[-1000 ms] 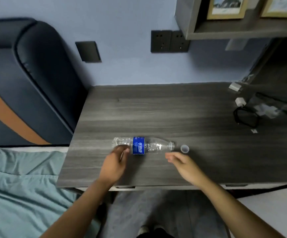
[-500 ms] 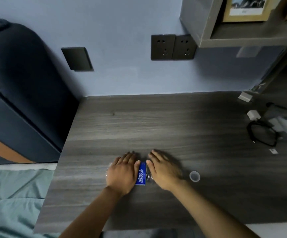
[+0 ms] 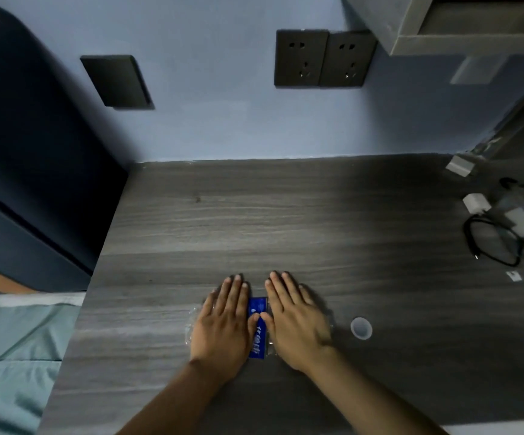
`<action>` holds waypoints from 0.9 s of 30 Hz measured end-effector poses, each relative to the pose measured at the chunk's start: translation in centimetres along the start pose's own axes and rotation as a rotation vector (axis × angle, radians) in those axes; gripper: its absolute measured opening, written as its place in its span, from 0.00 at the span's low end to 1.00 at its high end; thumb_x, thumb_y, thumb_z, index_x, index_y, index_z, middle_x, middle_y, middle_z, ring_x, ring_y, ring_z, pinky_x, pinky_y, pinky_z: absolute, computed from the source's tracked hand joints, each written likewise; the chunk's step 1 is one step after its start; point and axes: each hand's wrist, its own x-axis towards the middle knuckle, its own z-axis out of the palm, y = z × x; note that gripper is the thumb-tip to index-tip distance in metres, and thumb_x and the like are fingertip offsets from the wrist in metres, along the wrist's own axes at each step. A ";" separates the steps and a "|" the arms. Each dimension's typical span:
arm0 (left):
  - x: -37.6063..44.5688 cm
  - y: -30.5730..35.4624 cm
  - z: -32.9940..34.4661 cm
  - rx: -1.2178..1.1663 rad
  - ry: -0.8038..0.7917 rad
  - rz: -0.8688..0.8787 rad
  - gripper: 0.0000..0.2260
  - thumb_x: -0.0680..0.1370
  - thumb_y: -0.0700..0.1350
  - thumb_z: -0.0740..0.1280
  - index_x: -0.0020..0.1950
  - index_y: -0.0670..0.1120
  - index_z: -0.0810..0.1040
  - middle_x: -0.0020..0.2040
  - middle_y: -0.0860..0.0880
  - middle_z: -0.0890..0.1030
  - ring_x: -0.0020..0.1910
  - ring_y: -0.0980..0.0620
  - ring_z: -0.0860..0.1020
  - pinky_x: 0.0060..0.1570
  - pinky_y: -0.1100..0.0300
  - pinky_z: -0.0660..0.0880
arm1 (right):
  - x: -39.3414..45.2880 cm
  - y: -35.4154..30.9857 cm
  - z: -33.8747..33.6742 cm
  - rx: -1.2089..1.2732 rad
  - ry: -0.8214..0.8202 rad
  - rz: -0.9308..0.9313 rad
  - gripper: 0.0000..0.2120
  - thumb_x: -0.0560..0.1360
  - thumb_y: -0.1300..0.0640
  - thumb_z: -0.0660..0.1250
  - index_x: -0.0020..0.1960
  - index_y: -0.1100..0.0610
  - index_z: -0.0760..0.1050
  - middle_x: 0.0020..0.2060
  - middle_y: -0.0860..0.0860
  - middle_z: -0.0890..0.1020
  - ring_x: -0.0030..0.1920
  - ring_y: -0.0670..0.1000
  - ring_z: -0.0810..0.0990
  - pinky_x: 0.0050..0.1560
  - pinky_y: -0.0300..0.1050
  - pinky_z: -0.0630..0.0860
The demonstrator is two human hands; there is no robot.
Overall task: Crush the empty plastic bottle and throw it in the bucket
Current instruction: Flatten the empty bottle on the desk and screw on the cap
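A clear plastic bottle with a blue label [image 3: 259,328] lies on its side on the dark wooden desk [image 3: 285,221], near the front edge. My left hand [image 3: 223,321] lies flat, palm down, over its left part. Flat on the right part rests my right hand [image 3: 295,324], fingers stretched out. Only the label and a bit of clear plastic at the left show between and beside my hands. The bottle's cap [image 3: 361,328] lies loose on the desk just to the right. No bucket is in view.
A black cable loop [image 3: 492,243], a white charger [image 3: 475,204] and a clear plastic bag lie at the desk's right edge. A bed with a teal sheet [image 3: 13,356] and a dark headboard [image 3: 35,183] adjoins on the left. Wall sockets [image 3: 323,58] and a shelf [image 3: 442,32] sit above.
Both hands went from beside the bottle to flat on top of it, and the bottle looks flatter under them. My head has moved closer over the desk.
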 end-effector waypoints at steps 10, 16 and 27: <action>-0.1 -1.1 -1.3 0.117 -0.073 0.161 0.33 0.69 0.62 0.24 0.70 0.46 0.35 0.73 0.46 0.36 0.71 0.48 0.33 0.69 0.48 0.27 | -0.2 0.0 -0.1 -0.004 -0.033 -0.023 0.28 0.79 0.44 0.40 0.70 0.57 0.33 0.69 0.53 0.34 0.75 0.53 0.37 0.74 0.51 0.39; -0.1 -1.2 -1.5 0.025 -0.039 0.183 0.32 0.71 0.64 0.29 0.70 0.46 0.35 0.73 0.47 0.36 0.70 0.50 0.30 0.69 0.52 0.24 | -0.2 0.1 -0.4 -0.018 -0.040 -0.043 0.27 0.79 0.44 0.39 0.67 0.56 0.29 0.69 0.52 0.32 0.72 0.52 0.32 0.70 0.48 0.34; -1.0 -0.9 -2.6 0.078 -0.192 0.201 0.28 0.78 0.58 0.43 0.65 0.42 0.70 0.65 0.43 0.75 0.65 0.48 0.72 0.68 0.56 0.44 | -0.6 0.0 -0.2 -0.073 -0.076 -0.045 0.27 0.79 0.45 0.38 0.67 0.58 0.28 0.69 0.54 0.31 0.71 0.53 0.30 0.74 0.54 0.37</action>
